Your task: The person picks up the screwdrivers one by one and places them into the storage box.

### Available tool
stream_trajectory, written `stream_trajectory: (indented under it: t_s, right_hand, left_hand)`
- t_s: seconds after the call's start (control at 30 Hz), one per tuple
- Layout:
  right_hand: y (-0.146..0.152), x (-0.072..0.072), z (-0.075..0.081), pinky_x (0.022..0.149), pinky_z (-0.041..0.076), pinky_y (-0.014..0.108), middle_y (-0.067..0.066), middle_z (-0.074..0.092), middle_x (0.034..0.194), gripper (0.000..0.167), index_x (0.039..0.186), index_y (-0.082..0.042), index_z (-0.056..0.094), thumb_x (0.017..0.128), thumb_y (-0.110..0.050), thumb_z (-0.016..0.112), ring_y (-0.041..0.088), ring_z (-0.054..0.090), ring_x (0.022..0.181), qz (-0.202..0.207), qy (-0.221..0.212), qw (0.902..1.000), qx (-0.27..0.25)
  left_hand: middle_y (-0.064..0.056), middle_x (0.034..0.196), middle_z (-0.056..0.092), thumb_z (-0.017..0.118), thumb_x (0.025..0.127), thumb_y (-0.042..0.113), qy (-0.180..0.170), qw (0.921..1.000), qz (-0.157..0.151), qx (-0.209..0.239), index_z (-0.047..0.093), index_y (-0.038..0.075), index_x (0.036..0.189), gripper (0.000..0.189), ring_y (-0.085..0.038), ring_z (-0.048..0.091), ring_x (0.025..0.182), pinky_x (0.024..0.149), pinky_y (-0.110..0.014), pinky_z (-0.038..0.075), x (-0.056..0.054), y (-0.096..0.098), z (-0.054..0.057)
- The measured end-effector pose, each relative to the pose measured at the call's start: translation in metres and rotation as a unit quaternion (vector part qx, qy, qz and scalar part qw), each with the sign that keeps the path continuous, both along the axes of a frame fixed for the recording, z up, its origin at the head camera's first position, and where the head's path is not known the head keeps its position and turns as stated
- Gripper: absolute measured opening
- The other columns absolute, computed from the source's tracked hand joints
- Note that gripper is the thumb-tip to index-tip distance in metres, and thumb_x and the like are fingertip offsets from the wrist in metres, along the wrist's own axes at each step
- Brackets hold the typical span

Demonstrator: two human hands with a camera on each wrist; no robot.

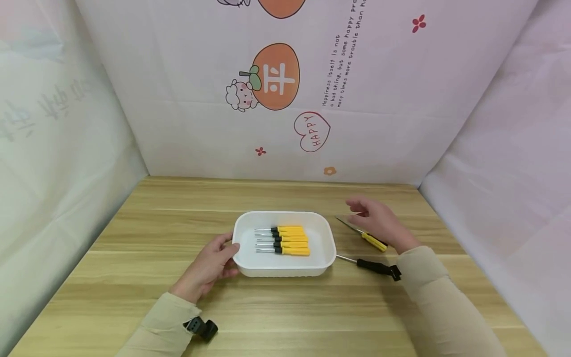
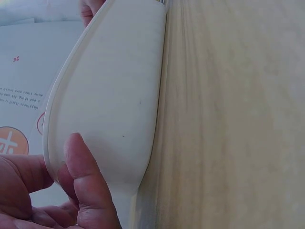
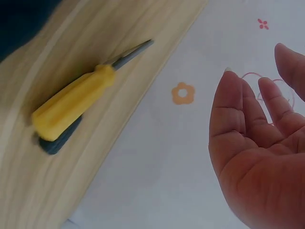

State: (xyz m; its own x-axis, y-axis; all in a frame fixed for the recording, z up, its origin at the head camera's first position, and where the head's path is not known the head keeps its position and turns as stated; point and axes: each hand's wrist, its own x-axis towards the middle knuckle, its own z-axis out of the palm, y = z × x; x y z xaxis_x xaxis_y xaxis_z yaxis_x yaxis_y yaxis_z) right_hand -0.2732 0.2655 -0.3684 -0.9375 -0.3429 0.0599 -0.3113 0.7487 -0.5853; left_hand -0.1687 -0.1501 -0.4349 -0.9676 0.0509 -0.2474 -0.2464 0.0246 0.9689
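My left hand grips the left end of a white plastic tray, thumb over the rim and fingers against the outer wall. In the left wrist view, the tray's side fills the upper middle beside the fingers. Several small screwdrivers with yellow and black handles lie in a row inside the tray, shafts to the left. To the tray's right, my right hand hovers with loosely bent fingers, holding nothing. Below it lies a yellow-handled screwdriver, with a dark handle showing under it.
A black-handled screwdriver lies on the wooden table, its shaft pointing at the tray's right end. Printed white cloth hangs behind the table and along both sides. A small black camera sits on the left wrist.
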Motion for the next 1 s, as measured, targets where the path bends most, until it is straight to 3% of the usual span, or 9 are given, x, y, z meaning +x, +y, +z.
stream_trajectory:
  t_s: [0.3,0.5,1.0]
  right_hand:
    - [0.023,0.002,-0.013,0.106,0.05,0.06,0.028,0.06,0.142,0.053,0.147,0.0,0.054,0.103,-0.028,0.066,0.044,0.058,0.13,-0.016,-0.017,0.9993,0.029]
    - [0.034,0.001,-0.022,0.103,0.051,0.061,0.03,0.062,0.137,0.046,0.144,0.003,0.056,0.104,-0.018,0.063,0.046,0.059,0.127,-0.018,-0.031,0.9976,0.059]
    - [0.046,-0.001,-0.038,0.099,0.054,0.059,0.026,0.068,0.128,0.039,0.133,0.003,0.063,0.098,-0.013,0.07,0.044,0.064,0.12,-0.017,-0.042,0.9933,0.106]
  left_hand:
    - [-0.015,0.11,0.052,0.053,0.109,0.018,0.003,1.0,-0.002,-0.003,0.04,0.008,0.158,0.051,-0.019,0.059,0.085,0.069,-0.027,0.061,0.0,0.001,0.001]
    - [-0.015,0.111,0.051,0.053,0.11,0.018,0.002,1.0,-0.001,-0.005,0.04,0.008,0.158,0.051,-0.019,0.059,0.085,0.069,-0.027,0.06,0.0,0.0,0.001]
    - [-0.015,0.113,0.05,0.053,0.11,0.019,0.0,1.0,-0.002,-0.005,0.038,0.006,0.159,0.054,-0.018,0.059,0.086,0.07,-0.028,0.06,0.003,0.0,0.003]
